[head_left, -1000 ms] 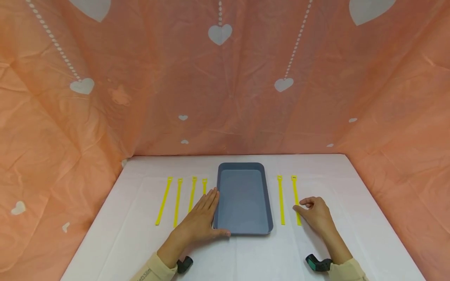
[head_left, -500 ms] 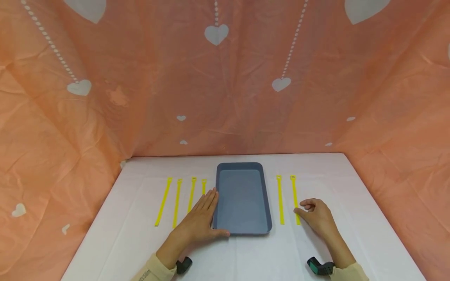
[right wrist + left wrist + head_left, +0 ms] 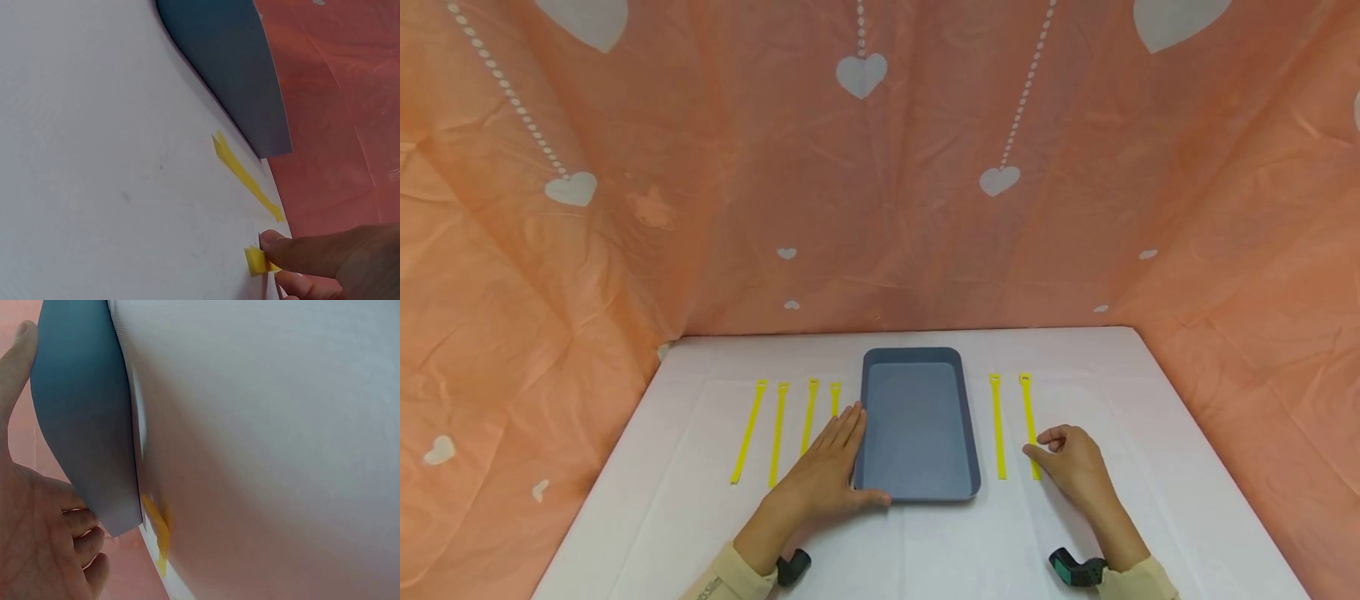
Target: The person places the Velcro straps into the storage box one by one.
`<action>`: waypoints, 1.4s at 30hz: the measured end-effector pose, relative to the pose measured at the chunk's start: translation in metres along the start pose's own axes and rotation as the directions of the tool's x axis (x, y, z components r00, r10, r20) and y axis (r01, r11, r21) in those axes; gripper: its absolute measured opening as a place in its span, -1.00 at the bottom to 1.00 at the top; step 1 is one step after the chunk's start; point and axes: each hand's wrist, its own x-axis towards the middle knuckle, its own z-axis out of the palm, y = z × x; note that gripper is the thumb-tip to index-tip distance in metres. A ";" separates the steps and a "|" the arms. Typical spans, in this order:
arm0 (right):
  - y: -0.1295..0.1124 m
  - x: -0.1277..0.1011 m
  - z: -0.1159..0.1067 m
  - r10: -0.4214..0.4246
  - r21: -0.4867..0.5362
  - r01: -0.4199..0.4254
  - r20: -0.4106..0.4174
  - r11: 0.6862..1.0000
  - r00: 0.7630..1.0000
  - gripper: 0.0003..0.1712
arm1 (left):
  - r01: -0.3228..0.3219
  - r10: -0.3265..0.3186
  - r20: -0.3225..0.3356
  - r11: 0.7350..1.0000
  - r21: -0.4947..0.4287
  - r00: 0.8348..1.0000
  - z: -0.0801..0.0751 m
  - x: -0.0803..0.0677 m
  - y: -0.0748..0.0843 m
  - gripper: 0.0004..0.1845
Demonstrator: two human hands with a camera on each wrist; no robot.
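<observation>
Grey-blue rectangular plastic tray (image 3: 917,492): the left hand (image 3: 823,475) lies flat, fingers straight, against its left wall. The right hand (image 3: 1075,462) pinches the rightmost yellow strap (image 3: 1028,417) at its near end.

A white cloth-covered tabletop (image 3: 700,517) carries four yellow plastic cable ties (image 3: 779,432) lying side by side at the left. Behind hangs a crumpled orange backdrop sheet (image 3: 715,208) printed with white hearts.

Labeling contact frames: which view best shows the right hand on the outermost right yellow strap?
Right wrist: close up, the right hand pinches the near end of the yellow strap. Head shows the whole strap and hand, but contact is small. Left wrist shows neither, only the left hand against the blue tray.
</observation>
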 end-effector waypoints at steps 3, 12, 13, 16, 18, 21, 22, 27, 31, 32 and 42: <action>0.000 0.000 0.000 0.009 -0.006 -0.009 -0.006 1.000 1.000 -0.65 | -0.003 0.003 -0.002 1.000 0.008 1.000 0.000 0.000 0.000 0.43; -0.001 0.001 0.000 0.008 -0.015 -0.009 -0.016 1.000 1.000 -0.69 | 0.003 -0.003 0.006 1.000 0.007 1.000 0.000 -0.001 0.000 0.43; -0.001 0.001 0.000 0.010 -0.014 -0.010 -0.013 1.000 1.000 -0.69 | 0.004 -0.004 0.005 1.000 0.007 1.000 0.000 -0.001 0.000 0.43; -0.001 0.001 0.000 0.016 -0.011 -0.016 -0.007 1.000 1.000 -0.69 | 0.006 -0.006 0.004 1.000 0.006 1.000 0.000 -0.002 0.000 0.42; -0.001 0.001 0.000 0.018 -0.008 -0.018 -0.003 1.000 1.000 -0.69 | 0.008 -0.008 0.006 1.000 0.000 1.000 0.000 -0.002 0.001 0.42; 0.000 0.002 -0.001 0.020 -0.007 -0.020 0.002 1.000 1.000 -0.70 | 0.008 -0.008 0.008 1.000 -0.007 1.000 0.000 -0.002 0.001 0.41; 0.000 0.002 -0.001 0.021 -0.007 -0.021 0.003 1.000 1.000 -0.70 | 0.008 -0.008 0.010 1.000 -0.010 1.000 -0.001 -0.002 0.001 0.41; 0.001 0.002 0.000 0.025 -0.005 -0.025 0.002 1.000 1.000 -0.72 | 0.008 -0.008 0.014 1.000 -0.010 1.000 -0.001 -0.001 0.002 0.41; 0.001 0.003 0.000 0.030 0.000 -0.030 0.001 1.000 1.000 -0.71 | 0.005 -0.005 0.014 1.000 -0.009 1.000 -0.002 -0.002 0.001 0.41; 0.001 0.003 -0.001 0.031 0.004 -0.031 0.002 1.000 1.000 -0.71 | 0.004 -0.004 0.014 1.000 -0.009 1.000 -0.002 -0.002 0.001 0.41; -0.001 0.005 -0.008 0.053 0.079 -0.053 -0.002 0.995 0.999 -0.69 | -0.005 0.005 0.007 1.000 -0.010 1.000 -0.001 -0.001 0.000 0.41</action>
